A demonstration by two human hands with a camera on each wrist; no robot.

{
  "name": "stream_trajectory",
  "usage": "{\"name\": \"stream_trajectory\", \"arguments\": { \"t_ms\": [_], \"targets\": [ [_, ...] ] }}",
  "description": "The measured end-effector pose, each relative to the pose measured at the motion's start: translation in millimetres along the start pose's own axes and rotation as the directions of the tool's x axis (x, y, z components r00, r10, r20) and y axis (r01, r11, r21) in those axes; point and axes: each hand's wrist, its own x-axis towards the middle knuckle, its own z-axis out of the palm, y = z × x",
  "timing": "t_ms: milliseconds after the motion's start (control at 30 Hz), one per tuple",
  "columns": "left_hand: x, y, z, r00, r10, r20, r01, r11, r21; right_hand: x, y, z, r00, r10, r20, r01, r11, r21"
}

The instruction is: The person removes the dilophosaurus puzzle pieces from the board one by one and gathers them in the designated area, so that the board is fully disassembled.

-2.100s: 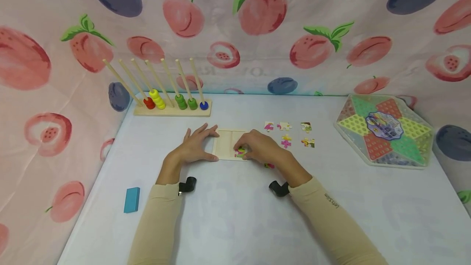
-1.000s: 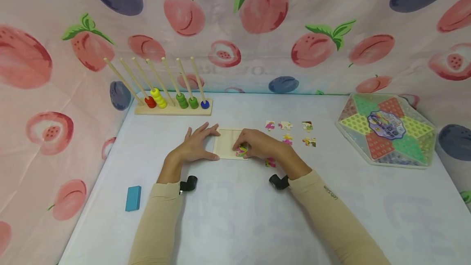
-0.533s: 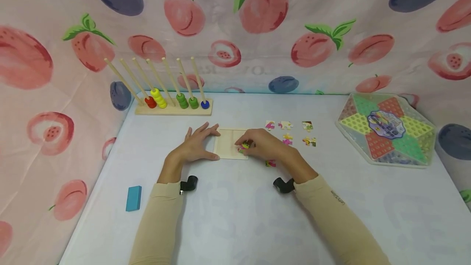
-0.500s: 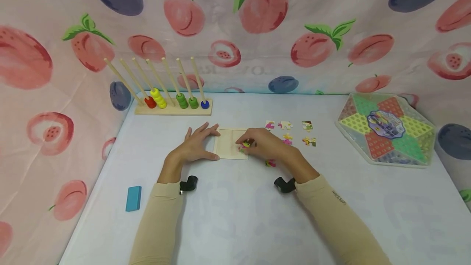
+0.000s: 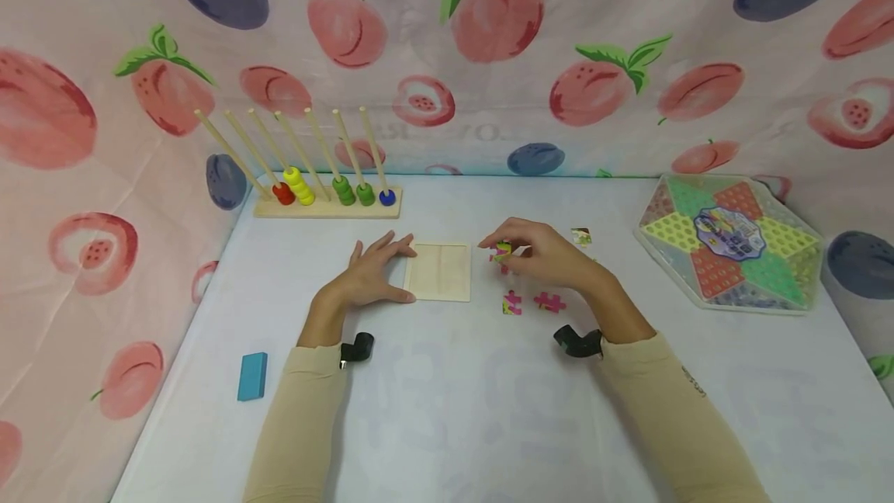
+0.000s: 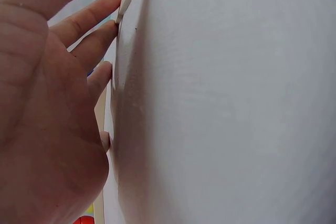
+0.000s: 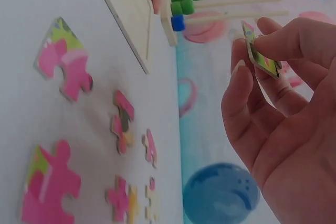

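My right hand (image 5: 548,254) pinches a jigsaw piece (image 7: 262,59) between thumb and fingers, up off the table to the right of the wooden puzzle tray (image 5: 454,274). The piece is green, yellow and pink. No piece shows inside the pale tray, which has a thin line down its middle. At the tray's left edge rests my left hand (image 5: 366,274), fingers spread, its thumb and fingertips touching the frame corners. Pink pieces (image 5: 512,303) (image 5: 549,302) lie below my right hand. Other loose pieces (image 7: 123,121) lie under and behind it, partly hidden in the head view.
At the back left stands a peg abacus (image 5: 328,210) with coloured beads. A blue block (image 5: 252,376) lies at the front left. On the right sits a hexagonal game box (image 5: 729,243). A fruit-print cloth (image 5: 489,99) hangs behind the white table.
My right hand has lifted the jigsaw piece out of the tray and carried it to the right, over the loose pieces. My left hand has stayed at the tray's edge.
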Motion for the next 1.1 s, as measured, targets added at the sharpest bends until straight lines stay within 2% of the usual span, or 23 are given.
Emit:
{"name": "stream_trajectory", "arguments": {
  "t_ms": [167, 400, 700, 933, 1100],
  "targets": [
    [-0.5, 0.0, -0.4, 1.000, 0.006, -0.002, -0.006, 1.000, -0.009, -19.2, 5, -15, 0.997, 0.050, -0.059, -0.048, 0.998, 0.033],
    [-3.1, 0.9, -0.9, 1.000, 0.000, -0.003, 0.000, 1.000, -0.007, -54.9, 11, -28, 0.983, 0.129, -0.133, -0.133, 0.991, -0.015],
    [-5.0, -0.8, -0.2, 1.000, -0.007, -0.006, 0.007, 1.000, -0.022, -99.9, 28, -43, 0.953, 0.258, -0.160, -0.265, 0.964, -0.024],
    [-4.4, -1.3, 0.1, 1.000, 0.006, -0.002, -0.006, 1.000, -0.018, -135.8, 55, -36, 0.949, 0.270, -0.164, -0.280, 0.959, -0.040],
    [-2.5, -0.7, -0.3, 1.000, 0.006, -0.005, -0.006, 1.000, -0.018, -146.0, 65, -27, 0.932, 0.312, -0.186, -0.323, 0.946, -0.032]
  ]
}}
